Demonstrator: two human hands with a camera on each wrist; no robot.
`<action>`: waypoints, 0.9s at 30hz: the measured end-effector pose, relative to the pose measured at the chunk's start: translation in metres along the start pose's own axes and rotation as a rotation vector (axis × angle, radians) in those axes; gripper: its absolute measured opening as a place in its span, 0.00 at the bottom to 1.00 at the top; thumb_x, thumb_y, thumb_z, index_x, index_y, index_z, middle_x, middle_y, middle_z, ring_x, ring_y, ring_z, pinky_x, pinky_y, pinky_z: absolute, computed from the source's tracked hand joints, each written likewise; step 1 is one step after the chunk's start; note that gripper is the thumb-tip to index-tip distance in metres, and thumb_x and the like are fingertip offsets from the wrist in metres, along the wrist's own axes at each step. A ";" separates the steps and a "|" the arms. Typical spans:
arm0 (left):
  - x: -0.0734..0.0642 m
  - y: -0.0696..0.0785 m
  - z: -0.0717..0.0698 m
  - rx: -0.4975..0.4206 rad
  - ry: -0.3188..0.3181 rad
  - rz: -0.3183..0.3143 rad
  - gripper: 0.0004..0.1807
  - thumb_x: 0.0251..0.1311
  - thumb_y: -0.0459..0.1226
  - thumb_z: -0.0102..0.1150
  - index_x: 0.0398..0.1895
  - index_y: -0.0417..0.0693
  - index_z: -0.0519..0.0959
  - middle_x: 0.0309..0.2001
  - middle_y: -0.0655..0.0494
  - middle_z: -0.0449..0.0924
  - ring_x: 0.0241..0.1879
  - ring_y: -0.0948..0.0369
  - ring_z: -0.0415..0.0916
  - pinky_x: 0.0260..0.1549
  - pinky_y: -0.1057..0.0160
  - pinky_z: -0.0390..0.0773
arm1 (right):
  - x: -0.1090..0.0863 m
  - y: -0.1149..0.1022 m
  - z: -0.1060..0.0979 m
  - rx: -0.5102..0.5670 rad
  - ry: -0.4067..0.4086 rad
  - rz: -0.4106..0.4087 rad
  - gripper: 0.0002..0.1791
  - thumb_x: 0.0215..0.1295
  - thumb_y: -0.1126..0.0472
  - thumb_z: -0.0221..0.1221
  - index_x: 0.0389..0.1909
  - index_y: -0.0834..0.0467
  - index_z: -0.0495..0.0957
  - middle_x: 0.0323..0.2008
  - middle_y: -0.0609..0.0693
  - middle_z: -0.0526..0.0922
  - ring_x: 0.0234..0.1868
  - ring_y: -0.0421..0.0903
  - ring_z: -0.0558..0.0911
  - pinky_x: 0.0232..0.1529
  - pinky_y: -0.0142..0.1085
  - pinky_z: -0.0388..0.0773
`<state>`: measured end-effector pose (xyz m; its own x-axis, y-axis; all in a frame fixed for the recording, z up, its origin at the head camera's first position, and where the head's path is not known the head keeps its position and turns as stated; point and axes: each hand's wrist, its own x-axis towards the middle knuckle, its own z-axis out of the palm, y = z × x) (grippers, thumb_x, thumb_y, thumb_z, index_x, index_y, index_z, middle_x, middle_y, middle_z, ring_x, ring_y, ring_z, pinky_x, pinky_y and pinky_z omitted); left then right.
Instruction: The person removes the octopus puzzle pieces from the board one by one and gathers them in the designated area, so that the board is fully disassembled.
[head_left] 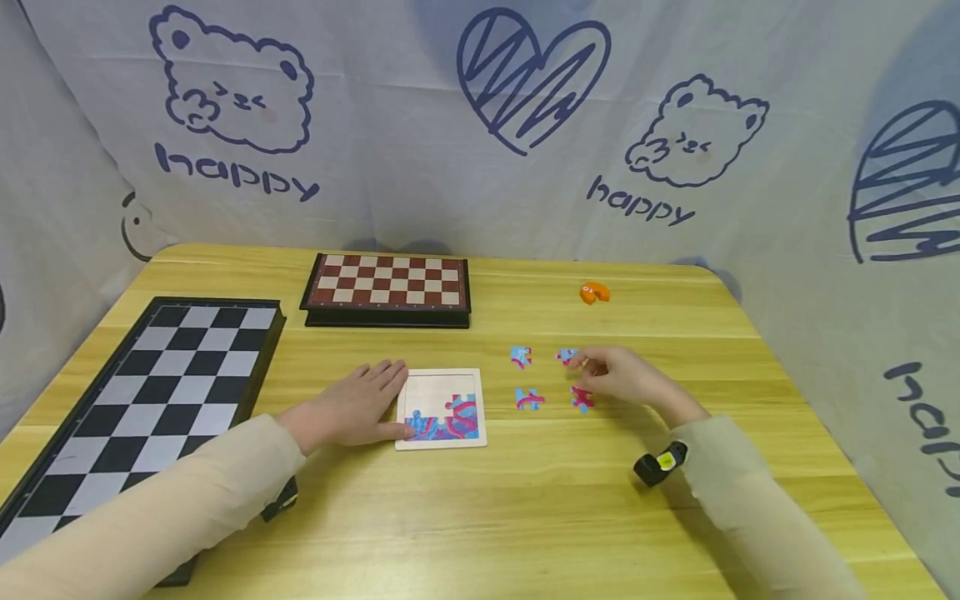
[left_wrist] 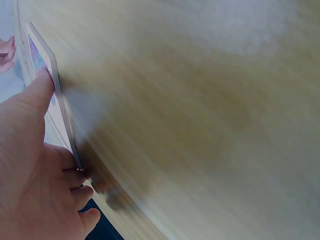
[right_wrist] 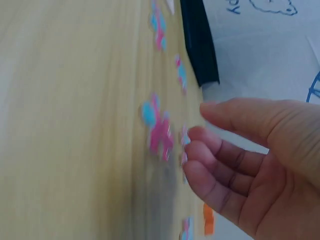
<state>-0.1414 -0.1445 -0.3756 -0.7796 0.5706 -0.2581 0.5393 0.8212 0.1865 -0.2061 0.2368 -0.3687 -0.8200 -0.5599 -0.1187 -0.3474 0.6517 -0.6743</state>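
A pale square puzzle tray (head_left: pixel 441 384) has joined blue, pink and purple pieces (head_left: pixel 459 425) along its bottom and right side. My left hand (head_left: pixel 366 406) lies flat at the tray's left edge. Its thumb (left_wrist: pixel 39 90) rests over the tray's lower left corner. Several loose jigsaw pieces lie to the right, among them a blue one (head_left: pixel 521 357) and a blue-and-pink one (head_left: pixel 529 399). Over the rightmost pieces hovers my right hand (head_left: pixel 617 375), fingers loosely bent, with nothing seen between them. A pink-and-blue piece (right_wrist: pixel 160 132) lies just beyond its fingertips.
A black-and-white checkered board (head_left: pixel 168 367) lies at the left, partly behind the left sleeve. Behind the tray sits a brown-and-cream checkered box (head_left: pixel 386 283). A small orange object (head_left: pixel 594 292) lies at the back right. A printed cloth (head_left: pixel 390 183) hangs behind the table.
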 end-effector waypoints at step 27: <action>0.000 0.001 -0.001 0.000 -0.014 -0.016 0.48 0.61 0.61 0.44 0.69 0.31 0.49 0.69 0.37 0.45 0.68 0.44 0.42 0.64 0.47 0.45 | 0.053 -0.085 0.076 -0.039 -0.166 -0.141 0.13 0.59 0.65 0.61 0.46 0.58 0.77 0.31 0.46 0.76 0.29 0.41 0.73 0.32 0.32 0.72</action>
<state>-0.1412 -0.1435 -0.3749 -0.7840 0.5570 -0.2740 0.5264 0.8305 0.1821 -0.1855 0.1126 -0.3735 -0.6767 -0.7217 -0.1456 -0.4736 0.5781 -0.6645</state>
